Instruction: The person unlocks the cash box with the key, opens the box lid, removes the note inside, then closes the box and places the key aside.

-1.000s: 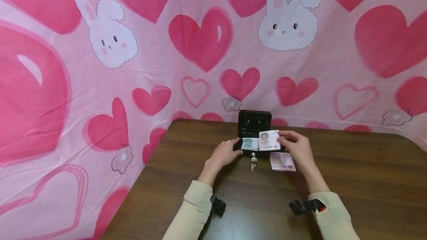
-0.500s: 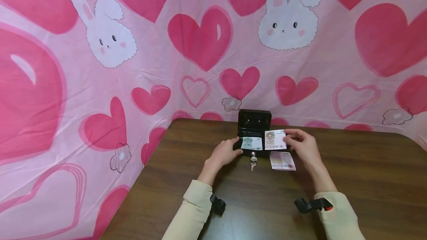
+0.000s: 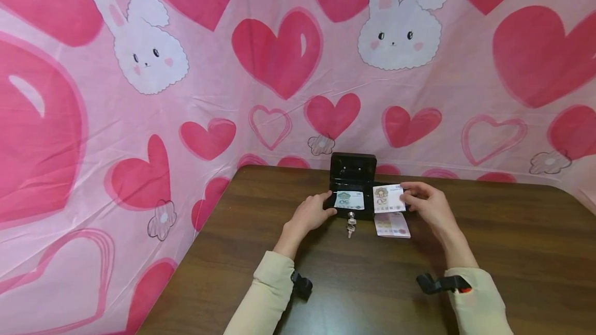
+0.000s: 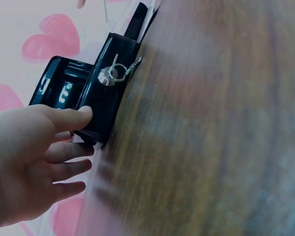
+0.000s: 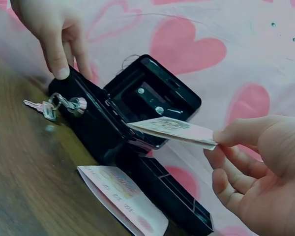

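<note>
At the far edge of the counter [image 3: 465, 252], the head view shows an open black cash box [image 3: 352, 190] with the left hand [image 3: 311, 213] steadying its front corner, fingers straight against it, so it does not slide. The right hand [image 3: 430, 206] pinches a banknote [image 3: 388, 198] over the box, with another note [image 3: 392, 225] lying beside it. The left wrist view adds the keys [image 4: 119, 73] hanging in the lock. The right wrist view shows the pinched banknote's free end reaching into the box.
</note>
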{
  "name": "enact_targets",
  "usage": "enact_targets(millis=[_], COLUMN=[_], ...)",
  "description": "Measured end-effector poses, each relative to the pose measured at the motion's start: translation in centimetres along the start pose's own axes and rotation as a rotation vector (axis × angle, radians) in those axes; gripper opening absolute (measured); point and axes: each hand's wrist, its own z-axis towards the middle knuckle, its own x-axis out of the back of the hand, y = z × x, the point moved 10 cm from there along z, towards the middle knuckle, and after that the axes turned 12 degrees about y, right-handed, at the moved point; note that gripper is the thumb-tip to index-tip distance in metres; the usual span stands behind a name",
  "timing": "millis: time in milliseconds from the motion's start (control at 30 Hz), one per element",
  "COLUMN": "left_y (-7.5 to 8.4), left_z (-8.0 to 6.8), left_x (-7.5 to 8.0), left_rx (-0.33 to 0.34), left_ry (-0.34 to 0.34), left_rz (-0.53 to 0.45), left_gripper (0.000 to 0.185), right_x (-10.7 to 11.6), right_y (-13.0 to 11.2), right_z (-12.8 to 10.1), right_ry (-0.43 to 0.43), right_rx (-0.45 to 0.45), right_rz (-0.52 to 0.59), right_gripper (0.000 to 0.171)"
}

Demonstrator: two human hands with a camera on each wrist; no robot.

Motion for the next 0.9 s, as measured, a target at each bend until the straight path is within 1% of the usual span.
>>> enact_targets(millis=[300, 500, 600, 733, 800, 900], left_y=[0.0, -0.1, -0.1, 0.0, 0.1, 0.1], left_z=[-0.1, -0.2, -0.2, -0.1, -0.1, -0.1], left_x=[0.0, 0.1, 0.1, 0.1, 0.1, 0.0], left_rx=[-0.003, 0.002, 0.004, 0.005, 0.003, 0.005], left_ry=[0.002, 0.002, -0.001, -0.005, -0.005, -0.008], left_rz=[-0.006, -0.004, -0.008, -0.008, -0.007, -0.003], left_gripper=[0.058, 0.058, 0.058, 0.058, 0.059, 0.059], right_x=[0.8, 1.3, 1.6, 1.9, 2.0, 2.2], right_y=[0.1, 0.4, 0.6, 1.0, 1.3, 1.9], right_z=[-0.1, 0.0, 0.0, -0.1, -0.1, -0.2], right_ry=[-0.076, -0.087, -0.086, -0.105, -0.122, -0.149], right_rx=[0.010, 0.030, 0.020, -0.001, -0.010, -0.036], right_rz=[-0.032, -0.018, -0.016, -0.047, -0.077, -0.122], right_gripper=[0.042, 0.043, 0.039, 0.041, 0.046, 0.047])
